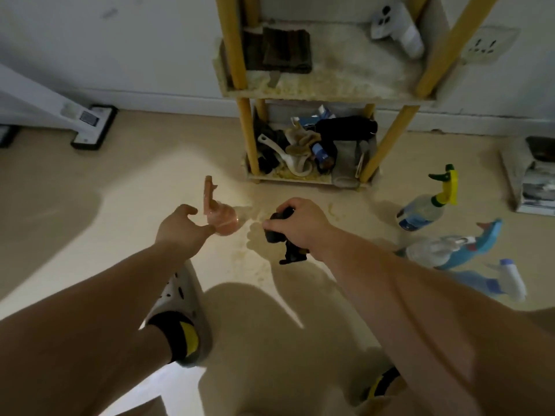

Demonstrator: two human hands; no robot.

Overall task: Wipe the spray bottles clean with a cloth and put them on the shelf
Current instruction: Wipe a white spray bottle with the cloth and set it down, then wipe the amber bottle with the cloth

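Note:
A pink spray bottle (pixel 221 214) stands on the floor in front of the shelf. My left hand (pixel 180 228) reaches beside it with fingers spread, its fingertips at the bottle's body; I cannot tell if they touch. My right hand (pixel 297 225) grips a dark cloth (pixel 288 249) that hangs below the fist. To the right on the floor are a clear bottle with a yellow and green trigger (pixel 429 202), a blue dolphin-shaped bottle (pixel 459 249) and a blue bottle with a white head (pixel 495 280). A white spray bottle (pixel 399 28) lies on the upper board of the yellow-posted shelf (pixel 315 88).
A folded dark cloth (pixel 282 49) lies on the upper shelf board; the lower board holds clutter (pixel 312 145). A white appliance base (pixel 90 124) stands at the left wall, stacked books (pixel 534 178) at far right. My slippered feet (pixel 180 313) are below. A wall socket (pixel 486 45) is right of the shelf.

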